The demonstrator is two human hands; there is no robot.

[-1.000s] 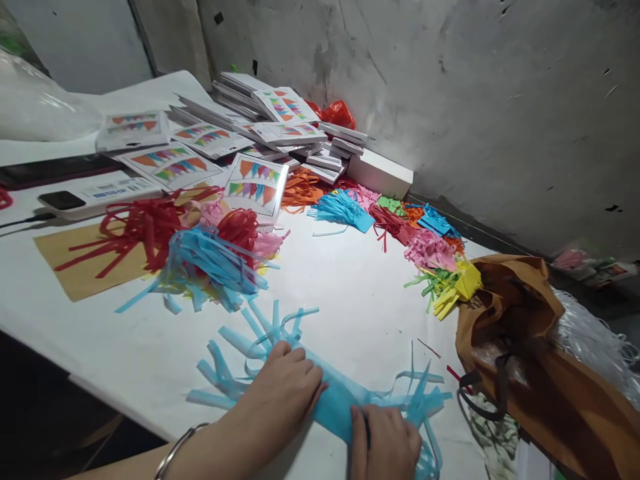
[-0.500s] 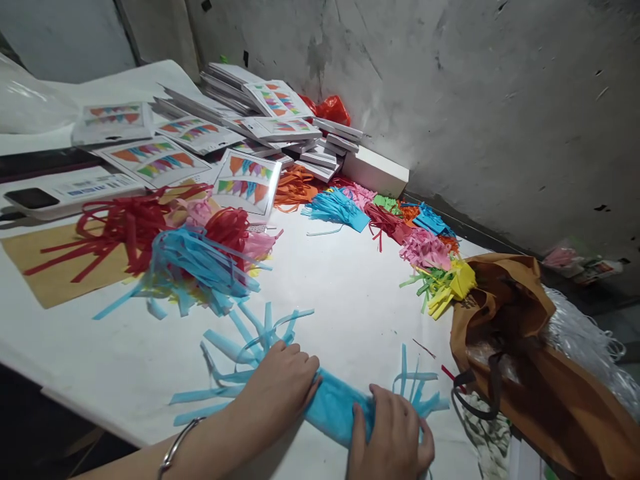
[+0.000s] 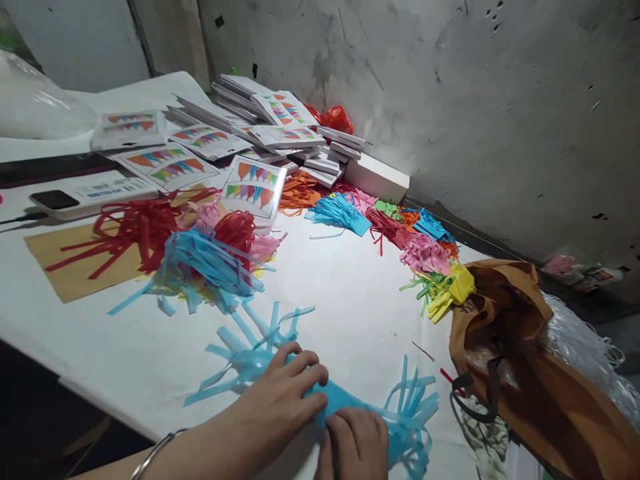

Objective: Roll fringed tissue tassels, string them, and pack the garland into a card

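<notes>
A light blue fringed tissue paper piece [image 3: 350, 401] lies on the white table [image 3: 350, 300] near its front edge, its cut strips fanning out at both ends. My left hand [image 3: 285, 393] rests on its middle with fingers curled over the rolled part. Close beside it, my right hand [image 3: 356, 443] presses on the same roll with fingers bent; the two hands touch. A thin bangle sits on my left wrist.
A loose heap of red, blue and pink fringes [image 3: 200, 250] lies on a brown sheet [image 3: 70, 267] at left. Printed packets [image 3: 255, 183] and white boxes [image 3: 377, 179] are stacked by the wall. Folded coloured fringes [image 3: 425, 250] line the right; an orange bag [image 3: 525, 347] sits at the right edge.
My right hand slid left along the blue roll until it met my left hand, and the visible stretch of roll between them has closed up. The view shifted slightly.
</notes>
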